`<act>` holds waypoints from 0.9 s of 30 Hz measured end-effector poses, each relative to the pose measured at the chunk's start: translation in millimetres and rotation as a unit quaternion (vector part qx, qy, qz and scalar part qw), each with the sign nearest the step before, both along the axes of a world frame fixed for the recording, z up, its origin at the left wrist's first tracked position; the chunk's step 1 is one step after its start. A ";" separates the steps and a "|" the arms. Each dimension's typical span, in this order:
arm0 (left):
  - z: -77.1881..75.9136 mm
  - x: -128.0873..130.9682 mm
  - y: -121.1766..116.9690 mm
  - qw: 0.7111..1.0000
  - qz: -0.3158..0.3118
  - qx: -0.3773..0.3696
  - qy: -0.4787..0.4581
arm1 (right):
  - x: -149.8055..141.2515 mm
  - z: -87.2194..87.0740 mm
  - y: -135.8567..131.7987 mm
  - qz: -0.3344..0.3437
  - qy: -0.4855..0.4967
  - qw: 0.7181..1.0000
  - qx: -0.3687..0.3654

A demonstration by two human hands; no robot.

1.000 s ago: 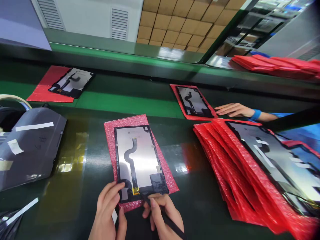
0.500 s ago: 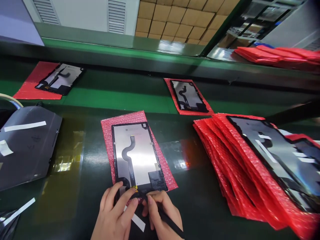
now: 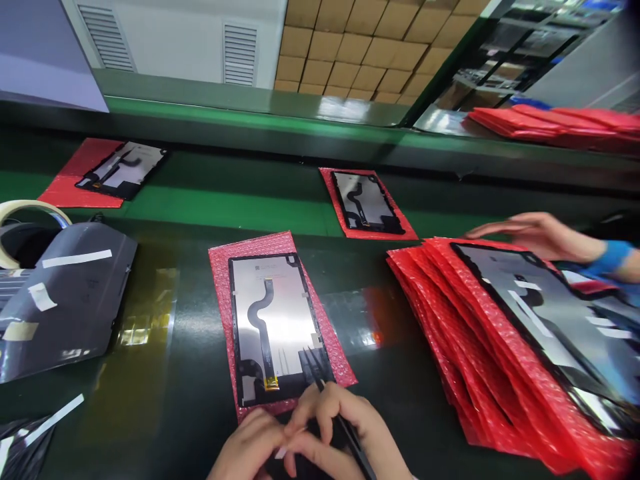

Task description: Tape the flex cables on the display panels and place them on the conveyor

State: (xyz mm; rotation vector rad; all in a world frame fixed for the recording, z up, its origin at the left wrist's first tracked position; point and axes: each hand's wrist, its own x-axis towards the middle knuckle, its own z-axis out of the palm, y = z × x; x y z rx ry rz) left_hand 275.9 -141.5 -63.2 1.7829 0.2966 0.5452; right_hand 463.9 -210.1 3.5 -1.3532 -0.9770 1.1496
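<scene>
Our right hand (image 3: pixel 350 427) has its grip closed on black tweezers (image 3: pixel 325 393), their tips resting on the lower right corner of the tablet panel (image 3: pixel 275 327) in front of us. Our left hand (image 3: pixel 250 450) meets the right just below the panel's near edge, fingers pinched on a small pale strip (image 3: pixel 281 452) between the two hands. The panel lies face down, silver back and curving black flex cable showing, on a red bubble-wrap sheet (image 3: pixel 223 267) on the dark green surface (image 3: pixel 190 373).

To our right we see a fanned stack of red sheets (image 3: pixel 450 320) topped by another panel, with a co-worker's hand (image 3: pixel 530 233) and blue cuff stretched over its far edge. Two more panels on red sheets (image 3: pixel 373 203) (image 3: pixel 100 173) lie on the belt beyond. A grey taped cover (image 3: pixel 65 293) and a tape roll (image 3: pixel 20 213) sit at our left.
</scene>
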 end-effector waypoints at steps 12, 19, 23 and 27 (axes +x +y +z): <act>39.6 10.0 38.2 0.912 0.212 0.288 0.203 | 23.0 -24.9 116.7 0.046 -0.064 0.996 -0.037; 21.4 22.2 41.3 0.822 0.259 0.401 0.311 | 15.9 -39.3 124.9 0.036 -0.131 0.989 -0.050; 13.2 21.2 38.6 0.800 0.264 0.434 0.319 | 21.0 -41.9 140.7 -0.016 -0.225 0.973 -0.046; 5.9 18.5 37.4 0.796 0.283 0.431 0.316 | 60.5 -33.2 182.3 -0.095 -0.473 0.872 -0.085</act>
